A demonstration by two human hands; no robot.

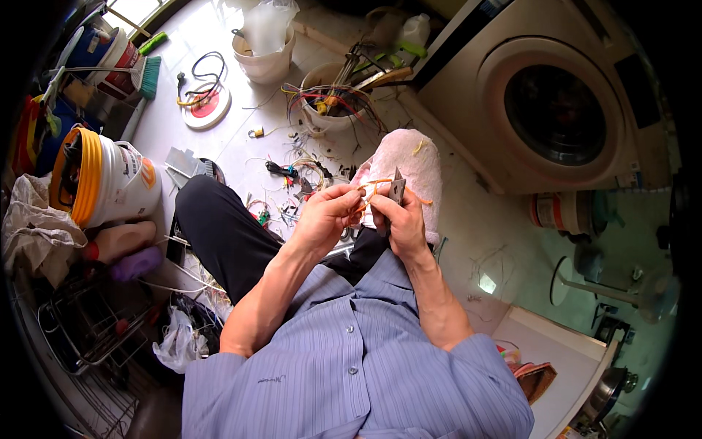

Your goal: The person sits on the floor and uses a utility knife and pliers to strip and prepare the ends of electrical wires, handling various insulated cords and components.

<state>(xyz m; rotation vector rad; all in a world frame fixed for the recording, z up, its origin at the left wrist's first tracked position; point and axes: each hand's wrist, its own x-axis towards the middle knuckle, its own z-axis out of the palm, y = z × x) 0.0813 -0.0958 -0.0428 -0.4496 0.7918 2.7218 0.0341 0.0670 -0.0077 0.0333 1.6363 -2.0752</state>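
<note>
Left hand (333,214): grip pinched on orange wire (379,181). Right hand (401,221): closed around grey metal tool (397,189). Apparently partway; loose wires (319,165) litter floor (475,227).

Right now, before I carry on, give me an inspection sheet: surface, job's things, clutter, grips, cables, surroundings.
Surface: pale floor, littered in front with scraps.
Job's things: orange wire and grey metal tool, exact type unclear, above a pink cloth over the right knee.
Clutter: loose wires between the legs; white bucket of wires and tools ahead.
Left grip: fingertips closed on the orange wire.
Right grip: closed around the grey metal tool.
Cables: black cable looped partly over a round lid.
Surroundings: washing machine front right; yellow-rimmed bucket left.
</note>
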